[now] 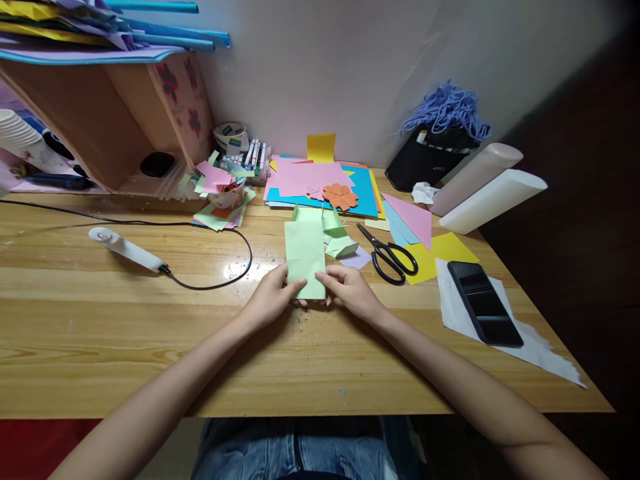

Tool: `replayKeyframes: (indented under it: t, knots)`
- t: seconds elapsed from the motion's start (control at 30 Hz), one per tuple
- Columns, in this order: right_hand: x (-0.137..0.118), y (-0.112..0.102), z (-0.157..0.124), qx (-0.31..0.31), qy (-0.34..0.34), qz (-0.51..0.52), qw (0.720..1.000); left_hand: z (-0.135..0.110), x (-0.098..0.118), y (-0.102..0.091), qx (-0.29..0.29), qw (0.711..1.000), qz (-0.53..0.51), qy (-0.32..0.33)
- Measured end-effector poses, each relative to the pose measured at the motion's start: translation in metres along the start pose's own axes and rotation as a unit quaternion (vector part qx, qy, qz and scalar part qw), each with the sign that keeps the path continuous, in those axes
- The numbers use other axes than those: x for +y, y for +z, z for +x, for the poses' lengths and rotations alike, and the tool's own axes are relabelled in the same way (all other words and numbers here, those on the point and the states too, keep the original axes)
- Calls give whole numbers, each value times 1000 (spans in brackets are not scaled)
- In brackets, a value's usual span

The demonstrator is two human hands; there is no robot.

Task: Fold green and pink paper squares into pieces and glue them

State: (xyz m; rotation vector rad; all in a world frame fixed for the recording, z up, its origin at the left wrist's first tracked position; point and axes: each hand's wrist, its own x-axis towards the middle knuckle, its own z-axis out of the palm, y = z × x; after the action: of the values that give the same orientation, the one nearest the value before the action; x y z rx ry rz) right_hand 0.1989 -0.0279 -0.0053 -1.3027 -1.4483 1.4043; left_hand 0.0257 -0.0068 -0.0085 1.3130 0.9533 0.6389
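Note:
A light green sheet of paper [305, 250], upright and longer than wide, is held between both hands just above the table. My left hand [273, 293] pinches its lower left edge with the thumb on top. On the lower right edge, my right hand [353, 290] grips it the same way, fingers underneath. Faint crease lines cross the sheet. Just behind it lie folded light green paper pieces [340, 241], partly hidden by the sheet, with a lilac paper piece [356, 257] under them. Black-handled scissors [387, 255] rest to the right of my right hand.
A glue gun [125, 249] with a black cord lies at left. Behind are stacked coloured papers [300, 180] with an orange paper flower [341, 197], and a scrap-filled cup [227, 195]. On the right are yellow paper [443, 257], a phone [484, 303] on white tissue, and two bottles.

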Motion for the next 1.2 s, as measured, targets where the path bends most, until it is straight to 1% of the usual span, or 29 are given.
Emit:
replayKeyframes:
  t: [0.07, 0.13, 0.17, 0.23, 0.37, 0.47, 0.57, 0.73, 0.83, 0.93, 1.03, 1.13, 1.2]
  knots:
    - [-2, -3, 1, -55, 35, 42, 997, 0, 2, 0, -4, 1000, 6, 6]
    - [-4, -5, 2, -108, 66, 75, 989, 0, 1, 0, 2, 999, 21, 27]
    - [-3, -6, 2, -125, 78, 84, 986, 0, 1, 0, 6, 999, 30, 36]
    - [-2, -6, 2, -136, 93, 87, 982, 0, -1, -2, 17, 997, 56, 44]
    - [3, -4, 2, -121, 104, 101, 982, -1, -3, -5, 31, 992, 116, 48]
    - [3, -3, 2, -115, 99, 104, 983, -2, -2, -6, 35, 987, 145, 54]
    - [1, -2, 2, -81, 78, 90, 990, -3, 0, -7, 33, 985, 158, 62]
    - [-1, -4, 3, -30, 31, 80, 996, -5, 9, -9, -8, 990, 120, 79]
    - [-1, -7, 4, -12, 28, 83, 996, -6, 15, -12, -23, 987, 137, 85]
    - [-1, -9, 5, -1, 27, 91, 996, -7, 18, -14, -53, 986, 139, 78]
    - [-1, -10, 5, 6, 6, 98, 995, -8, 19, -15, -66, 988, 126, 63]
    - [-3, -13, 5, 11, -1, 94, 995, -9, 22, -18, -69, 986, 132, 70]
    - [-5, -16, 5, 4, 8, 83, 997, -10, 25, -21, -88, 982, 147, 78]
